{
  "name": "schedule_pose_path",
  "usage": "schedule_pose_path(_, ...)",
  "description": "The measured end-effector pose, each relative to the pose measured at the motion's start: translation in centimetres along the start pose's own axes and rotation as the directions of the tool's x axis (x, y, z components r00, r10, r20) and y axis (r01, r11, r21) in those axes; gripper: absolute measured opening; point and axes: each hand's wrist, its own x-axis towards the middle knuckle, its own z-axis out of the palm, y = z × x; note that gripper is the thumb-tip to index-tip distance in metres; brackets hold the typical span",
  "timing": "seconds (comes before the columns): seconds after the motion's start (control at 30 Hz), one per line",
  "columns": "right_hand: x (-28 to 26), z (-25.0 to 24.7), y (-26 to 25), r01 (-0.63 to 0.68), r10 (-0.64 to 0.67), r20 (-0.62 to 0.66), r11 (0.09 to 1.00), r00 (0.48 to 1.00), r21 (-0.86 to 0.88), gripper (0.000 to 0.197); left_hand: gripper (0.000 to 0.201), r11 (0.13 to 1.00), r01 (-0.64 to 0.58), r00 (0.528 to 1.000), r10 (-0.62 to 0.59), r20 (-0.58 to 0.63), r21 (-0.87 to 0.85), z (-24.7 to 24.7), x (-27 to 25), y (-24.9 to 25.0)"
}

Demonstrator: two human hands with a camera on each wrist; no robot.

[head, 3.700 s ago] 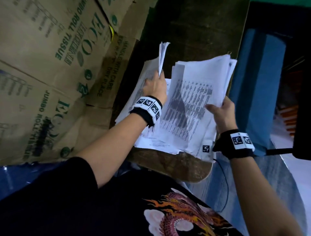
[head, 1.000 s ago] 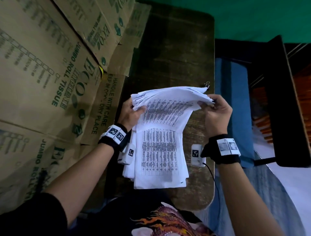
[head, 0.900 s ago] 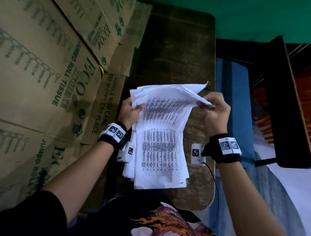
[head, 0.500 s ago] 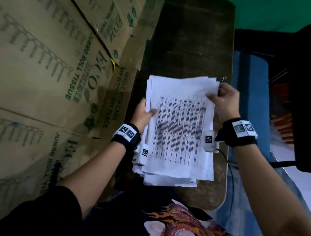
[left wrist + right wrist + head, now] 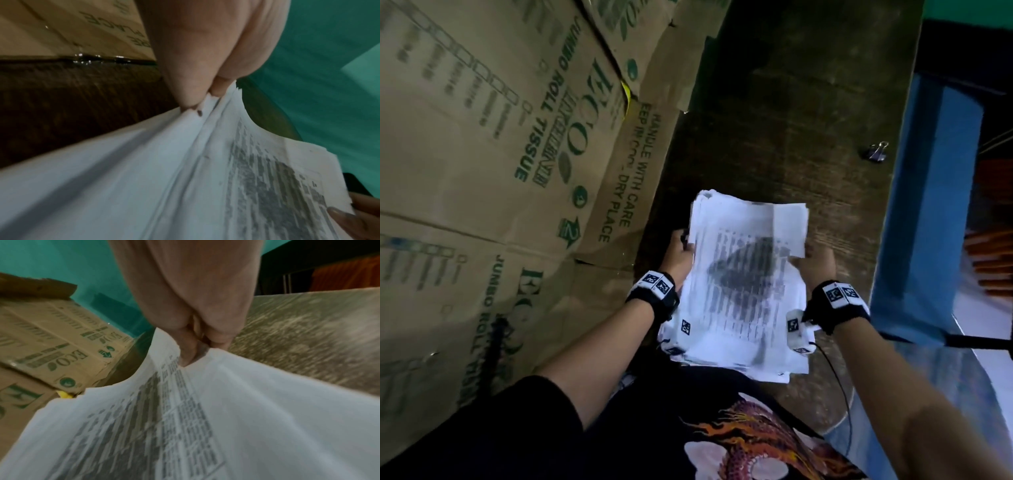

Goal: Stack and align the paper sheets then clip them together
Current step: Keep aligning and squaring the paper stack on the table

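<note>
Paper stack (image 5: 746, 284) now held lower and nearer the body than 0.5 s ago. Left hand (image 5: 678, 255) and right hand (image 5: 816, 265) pinch opposite edges. Binder clip (image 5: 877, 151), previously beside the right hand, now lies well apart on the table (image 5: 791, 102).

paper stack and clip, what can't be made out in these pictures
- Printed text on the paper stack: motion blur in every view.
- Whether the stack's edges are flush: near end ragged in the head view, the rest blurred.
- Binder clip: head view only, too small for detail.
- Left hand fingers under the stack: hidden by paper.

Matt white paper sheets (image 5: 746, 274) over a worn, rough wooden table (image 5: 791, 120) — brown corrugated cardboard boxes (image 5: 482, 154) beside.
</note>
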Motion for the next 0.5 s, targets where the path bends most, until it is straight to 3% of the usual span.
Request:
schedule_pose_path(0.1,0.0,-0.9,0.5,-0.02,0.021,-0.046,1.0,0.999,0.02,0.028,0.054,0.977,-0.112,0.991,0.123,-0.05,0.183,-0.7,-0.3,-0.8)
schedule_pose_path(0.17,-0.1,-1.4,1.0,0.009,-0.009,-0.079,1.0,0.997,0.003,0.026,0.056,0.899,-0.221,0.954,0.28,-0.107,0.379,-1.1,-0.9,-1.4)
schedule_pose_path(0.23,-0.3,-1.9,1.5,0.01,-0.011,-0.128,1.0,0.992,-0.008,0.022,0.044,0.818,-0.257,0.931,0.352,-0.095,0.514,-1.1,-1.9,-1.9)
schedule_pose_path(0.3,-0.9,-2.4,1.8,0.006,-0.002,-0.165,1.0,0.986,0.023,0.02,0.04,0.793,-0.221,0.955,0.295,-0.041,0.567,-0.8,-2.8,-2.5)
schedule_pose_path(0.43,-2.1,-2.8,2.9,-0.002,0.041,-0.2,0.982,0.979,0.191,0.02,0.078,0.736,-0.126,0.991,0.129,0.045,0.666,0.5,-4.5,-3.9)
schedule_pose_path(0.5,-2.9,-2.7,3.1,0.01,0.041,-0.177,0.961,0.983,0.276,0.023,0.079,0.736,-0.134,0.989,0.141,0.044,0.663,0.8,-4.8,-4.3)
